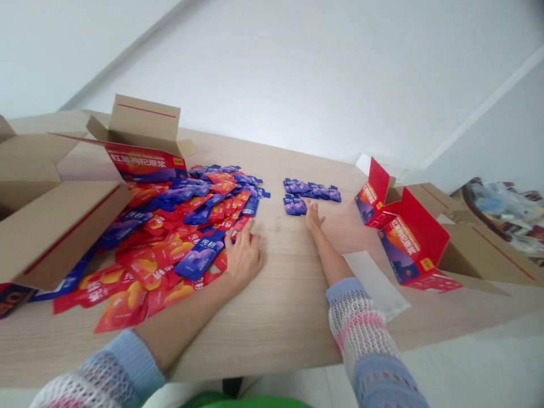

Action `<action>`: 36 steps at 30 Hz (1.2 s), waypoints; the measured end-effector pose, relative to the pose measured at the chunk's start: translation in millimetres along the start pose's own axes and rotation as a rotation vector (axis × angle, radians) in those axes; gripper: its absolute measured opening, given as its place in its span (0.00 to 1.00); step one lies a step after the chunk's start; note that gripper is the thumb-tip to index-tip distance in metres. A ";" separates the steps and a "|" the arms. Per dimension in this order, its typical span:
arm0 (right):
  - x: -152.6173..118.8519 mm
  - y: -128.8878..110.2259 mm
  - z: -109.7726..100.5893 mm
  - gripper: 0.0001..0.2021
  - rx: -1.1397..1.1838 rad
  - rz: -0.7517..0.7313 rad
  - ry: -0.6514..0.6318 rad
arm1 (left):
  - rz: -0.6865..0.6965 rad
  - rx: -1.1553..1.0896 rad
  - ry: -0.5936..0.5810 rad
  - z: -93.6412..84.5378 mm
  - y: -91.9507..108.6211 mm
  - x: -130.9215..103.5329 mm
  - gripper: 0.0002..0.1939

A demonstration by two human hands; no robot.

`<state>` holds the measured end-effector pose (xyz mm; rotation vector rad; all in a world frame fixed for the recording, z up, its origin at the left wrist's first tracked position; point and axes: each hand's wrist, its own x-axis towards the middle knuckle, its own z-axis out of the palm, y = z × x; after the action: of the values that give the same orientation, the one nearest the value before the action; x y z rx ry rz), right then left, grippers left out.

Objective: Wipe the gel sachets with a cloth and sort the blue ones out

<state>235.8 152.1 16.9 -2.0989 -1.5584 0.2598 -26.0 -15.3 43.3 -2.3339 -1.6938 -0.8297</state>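
At the right edge of a mixed pile, my left hand has its fingers spread over a red sachet. Whether its fingertips grip the sachet is hidden, but the fingers look apart. A blue sachet lies just left of that hand, among several red and blue ones. My right hand rests on the table with fingers apart, at the right end of a short row of blue sachets. Behind that row lies a longer overlapping row of blue sachets.
A red printed carton stands open behind the pile, and a brown open carton is at the left. Two red open boxes stand at the right. A white sheet lies beside my right forearm. A wall backs the table.
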 end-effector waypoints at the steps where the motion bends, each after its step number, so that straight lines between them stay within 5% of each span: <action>1: -1.4 1.3 -1.4 0.31 0.015 0.023 0.019 | 0.009 0.000 0.009 -3.9 2.8 -2.0 0.16; 5: -22.1 7.2 -4.4 0.28 0.026 0.075 0.119 | -0.014 0.042 0.042 -28.4 2.8 3.4 0.14; 9: -71.4 1.1 -3.3 0.26 -0.093 -0.017 0.223 | -0.365 0.186 0.068 -67.7 -36.8 25.5 0.16; 12: -124.1 -20.9 0.1 0.25 -0.100 -0.147 0.263 | -0.730 0.237 -0.105 -93.6 -74.6 30.2 0.18; 14: -158.2 -42.5 4.2 0.26 -0.058 -0.216 0.264 | -0.820 0.244 -0.256 -102.0 -87.7 24.5 0.21; 19: -209.3 -89.1 14.3 0.23 0.004 -0.401 0.162 | -0.694 0.312 -0.511 -99.1 -69.4 -0.3 0.30; 25: -222.7 -102.4 14.7 0.18 0.090 -0.523 0.045 | -0.665 0.323 -0.614 -85.6 -48.2 0.1 0.37; 30: -225.0 -100.9 11.8 0.12 0.310 -0.537 -0.011 | -0.667 0.270 -0.474 -82.4 -44.2 7.4 0.18; 36: -226.8 -108.1 9.1 0.13 0.776 -0.447 -0.073 | -0.435 0.243 -0.146 -67.0 -5.4 20.4 0.29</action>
<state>67.9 -34.4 30.9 -1.1351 -1.5752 0.6567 -49.9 -24.5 108.7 -1.9361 -2.2666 -0.4789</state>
